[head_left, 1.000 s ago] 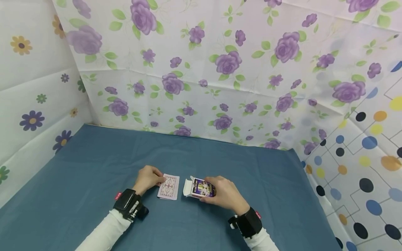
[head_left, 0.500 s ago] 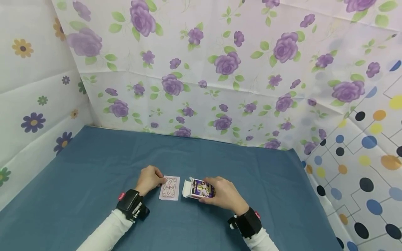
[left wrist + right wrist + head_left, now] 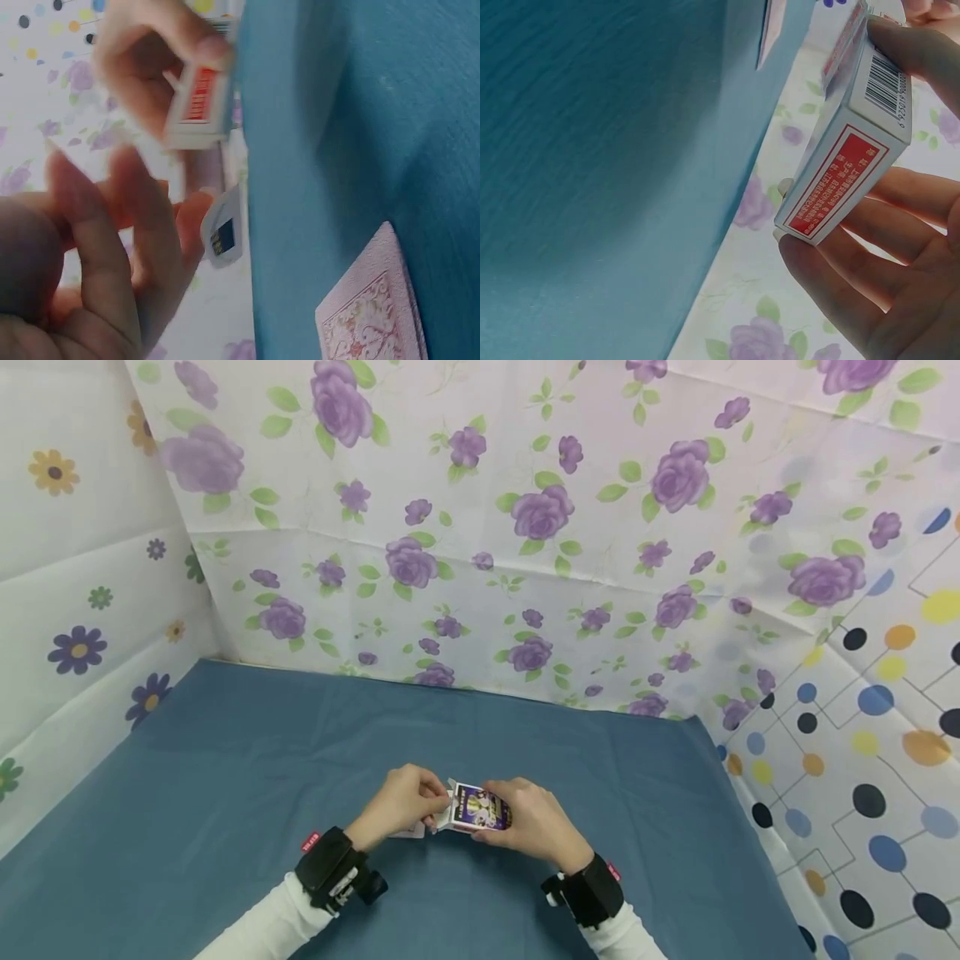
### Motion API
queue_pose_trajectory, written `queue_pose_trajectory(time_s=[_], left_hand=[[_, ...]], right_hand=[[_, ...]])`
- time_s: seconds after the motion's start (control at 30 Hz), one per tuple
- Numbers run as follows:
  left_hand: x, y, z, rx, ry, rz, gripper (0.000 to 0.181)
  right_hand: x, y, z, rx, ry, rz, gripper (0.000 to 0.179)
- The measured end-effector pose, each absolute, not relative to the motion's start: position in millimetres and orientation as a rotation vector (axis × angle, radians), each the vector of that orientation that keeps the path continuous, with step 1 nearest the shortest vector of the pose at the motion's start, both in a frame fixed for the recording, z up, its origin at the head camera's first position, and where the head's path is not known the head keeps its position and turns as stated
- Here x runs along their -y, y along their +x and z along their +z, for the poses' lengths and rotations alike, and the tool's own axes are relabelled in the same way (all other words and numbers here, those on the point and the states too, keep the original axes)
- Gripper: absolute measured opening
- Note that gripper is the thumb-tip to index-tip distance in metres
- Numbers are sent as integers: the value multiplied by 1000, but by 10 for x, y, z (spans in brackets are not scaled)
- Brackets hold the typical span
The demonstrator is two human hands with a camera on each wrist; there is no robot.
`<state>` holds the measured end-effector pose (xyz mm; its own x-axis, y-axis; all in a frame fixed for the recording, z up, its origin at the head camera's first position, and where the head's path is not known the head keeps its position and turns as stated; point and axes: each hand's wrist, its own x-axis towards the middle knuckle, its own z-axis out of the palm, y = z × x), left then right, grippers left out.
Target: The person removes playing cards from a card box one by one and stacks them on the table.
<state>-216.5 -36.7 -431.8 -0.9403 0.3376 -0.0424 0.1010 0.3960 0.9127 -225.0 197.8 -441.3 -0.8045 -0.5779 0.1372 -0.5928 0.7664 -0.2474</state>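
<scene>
My right hand [image 3: 536,822] grips a small card box [image 3: 478,807] with a purple picture on its upper face, thumb on one side and fingers on the other. The box's barcode and red label panel show in the right wrist view. Its open end, with white flaps, points left. My left hand [image 3: 405,802] is at that end, fingers loosely bent; in the left wrist view a fingertip is right at the flap [image 3: 223,232]. Under the left hand in the head view, mostly hidden, lies a stack of playing cards [image 3: 411,832], its patterned pinkish back [image 3: 367,322] uppermost.
A blue cloth [image 3: 465,902] covers the table. Flowered sheeting [image 3: 480,527] rises behind its far edge, with more patterned sheeting on the left and right sides. Each wrist wears a black camera band over a white sleeve.
My left hand has left the edge of the card stack and moved right to the box's open end, now covering most of the stack. The right hand and the box have barely moved.
</scene>
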Motion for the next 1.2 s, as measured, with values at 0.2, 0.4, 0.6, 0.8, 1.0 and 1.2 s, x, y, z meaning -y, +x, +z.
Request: queue_pose_trajectory(time_s=[0.2,0.4,0.6,0.8,1.0,1.2], left_hand=[[341,-2188,-4384,-2385,338,1563,18],[387,-2220,-4438,-2289,366,1561,24],[433,-2264,-4448,-2171,379,1565,24],[439,-2287,-4455,-2072,389,1595,22],[473,-2304,-4512,-1980,346,1675,20],[535,-2307,-4539,-1968,328,1732,24]], right_hand=[[-1944,-2231,-4363,2872,982,424,61],[-1933,-2194,-4332,2840,1003,441,60],[-1929,-2190,-4315,2837,1003,444,61],[-1939,-2184,-4314,2845,993,439,62],[-1953,-2195,-4339,2855,982,440,62],[-1977,-2203,-4362,2861,958,449,64]])
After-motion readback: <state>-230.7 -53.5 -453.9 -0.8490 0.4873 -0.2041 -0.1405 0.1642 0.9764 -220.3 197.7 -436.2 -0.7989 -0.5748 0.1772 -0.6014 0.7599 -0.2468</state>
